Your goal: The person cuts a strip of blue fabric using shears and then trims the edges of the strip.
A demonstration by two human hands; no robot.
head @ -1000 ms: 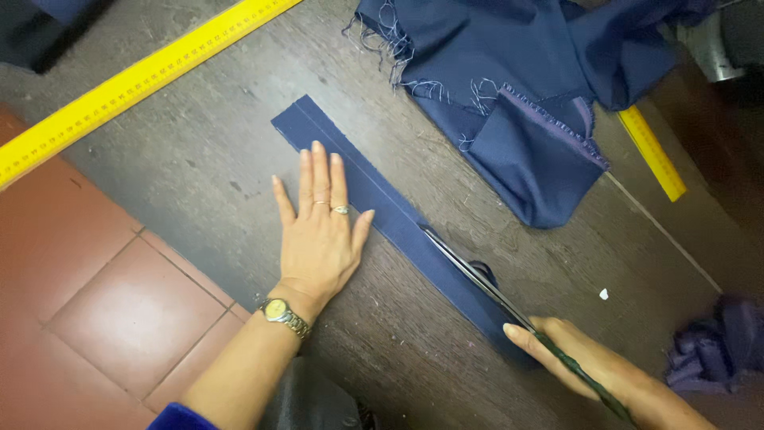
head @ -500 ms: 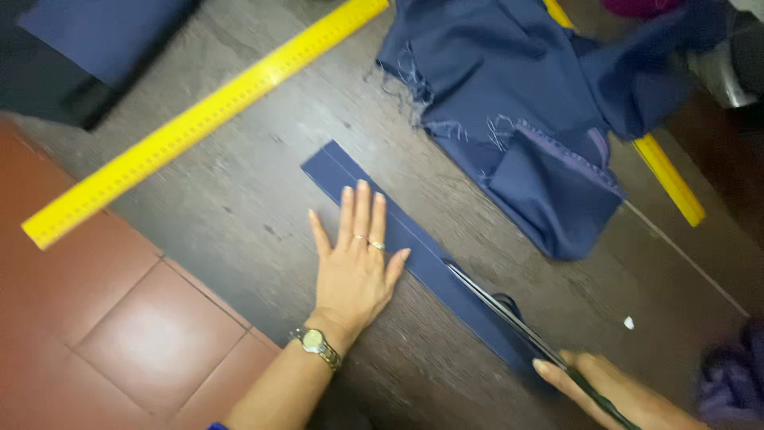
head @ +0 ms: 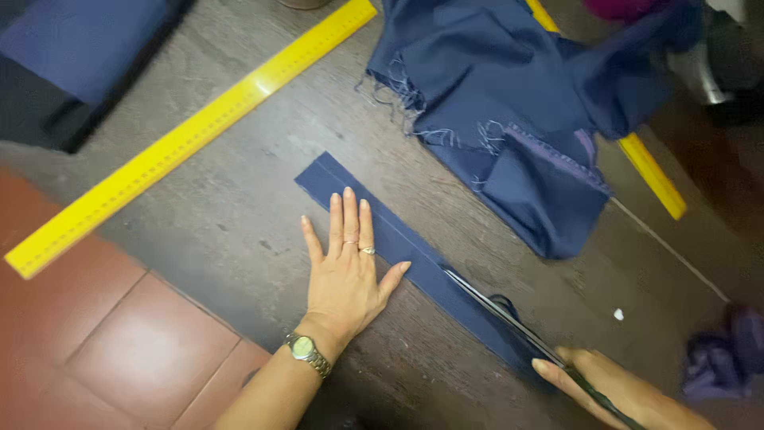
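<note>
Strip: long narrow navy-blue fabric strip point(head: 382, 239) is laid diagonally on the dark wooden table point(head: 239, 223), below the long yellow ruler point(head: 191, 135).
Left hand point(head: 346, 275): it is pressed flat beside the strip, fingers spread, fingertips resting on the strip's edge, as half a second earlier.
Right hand point(head: 613, 386): fingers are closed on the dark-handled steel scissors point(head: 509, 318).
Change: the blades are seen slightly further along the strip towards the left hand than a second ago; cutting appears under way.
Nearby: crumpled navy-blue frayed cloth point(head: 509, 119) lies beyond the strip.
</note>
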